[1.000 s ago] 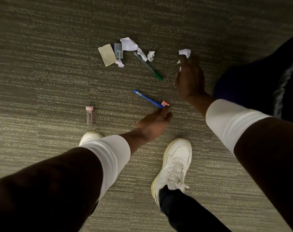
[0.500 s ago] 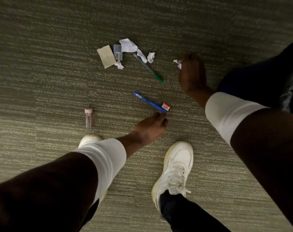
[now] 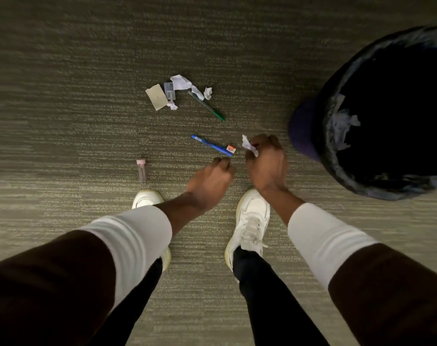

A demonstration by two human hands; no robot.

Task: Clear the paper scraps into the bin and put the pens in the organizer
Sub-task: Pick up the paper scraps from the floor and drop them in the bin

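Carpet (image 3: 62, 108): matt, ribbed woven pile. Paper scraps (image 3: 181, 82), far centre: crumpled, matt white. Card (image 3: 157, 96): smooth, matt beige. Blue pen (image 3: 211, 145) and green pen (image 3: 206, 106): smooth plastic. Vial (image 3: 142, 169), left: clear plastic, pink cap. Bin (image 3: 304, 128), right: lined with glossy, wrinkled dark plastic film. Shoes (image 3: 252, 221): smooth white leather-like uppers. Sleeves (image 3: 137, 236): matt white cloth.
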